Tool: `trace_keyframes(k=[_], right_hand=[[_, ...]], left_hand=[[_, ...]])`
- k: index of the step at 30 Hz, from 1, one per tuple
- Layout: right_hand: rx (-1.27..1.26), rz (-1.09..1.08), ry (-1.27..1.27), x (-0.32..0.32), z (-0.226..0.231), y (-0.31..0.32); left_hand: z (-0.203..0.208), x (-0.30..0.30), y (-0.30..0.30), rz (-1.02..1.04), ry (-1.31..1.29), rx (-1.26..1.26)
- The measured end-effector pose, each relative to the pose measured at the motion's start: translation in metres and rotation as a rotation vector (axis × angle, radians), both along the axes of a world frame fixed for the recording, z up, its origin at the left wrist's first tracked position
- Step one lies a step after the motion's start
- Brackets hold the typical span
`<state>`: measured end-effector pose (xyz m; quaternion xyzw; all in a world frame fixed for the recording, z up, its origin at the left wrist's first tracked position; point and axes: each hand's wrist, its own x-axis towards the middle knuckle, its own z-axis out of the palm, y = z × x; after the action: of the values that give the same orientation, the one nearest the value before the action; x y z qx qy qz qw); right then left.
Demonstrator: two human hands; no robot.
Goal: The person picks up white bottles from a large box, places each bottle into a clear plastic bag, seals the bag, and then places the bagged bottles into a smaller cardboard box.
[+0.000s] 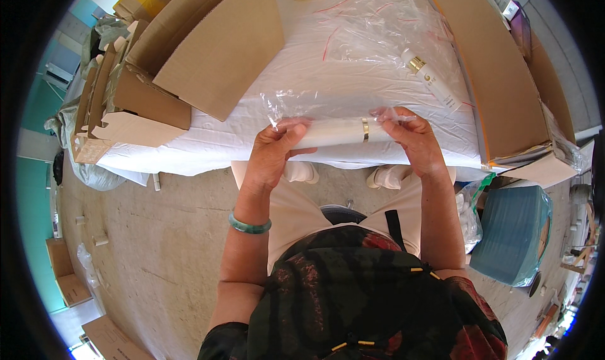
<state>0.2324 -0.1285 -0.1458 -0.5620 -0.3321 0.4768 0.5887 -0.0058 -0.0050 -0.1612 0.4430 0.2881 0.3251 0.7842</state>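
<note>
An open cardboard box stands at the left of a white-covered table, likely set aside to leave the middle for handwork. The left hand, a green bangle at its wrist, has its fingers wrapped around one end of a white bottle in clear film, above the table's near edge. The bottle lies crosswise to the body, its long axis running left to right, the gold-banded end, probably the cap's, pointing right. There the right hand grips bottle and film, apparently for steadiness. Beyond, a second white bottle slants beside clear bags, near a long cardboard box.
</note>
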Motion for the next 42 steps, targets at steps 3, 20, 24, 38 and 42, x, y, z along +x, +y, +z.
trace_keyframes(k=[3, 20, 24, 38, 42], right_hand=[[0.025, -0.021, 0.021, -0.001, 0.005, -0.001], [0.238, 0.253, -0.153, 0.003, 0.017, -0.006], [0.227, 0.271, -0.217, -0.011, 0.036, -0.010], [0.129, -0.006, -0.125, -0.009, 0.027, -0.010], [0.176, 0.011, -0.050, -0.006, 0.023, -0.008]], left_hand=[[0.002, -0.001, -0.003, -0.050, -0.032, 0.178], [0.002, -0.006, 0.000, 0.089, 0.004, 0.188], [0.009, -0.001, -0.003, 0.181, 0.045, 0.119], [0.012, -0.011, 0.002, -0.033, -0.110, 0.270], [0.014, -0.005, -0.005, 0.105, -0.047, 0.234]])
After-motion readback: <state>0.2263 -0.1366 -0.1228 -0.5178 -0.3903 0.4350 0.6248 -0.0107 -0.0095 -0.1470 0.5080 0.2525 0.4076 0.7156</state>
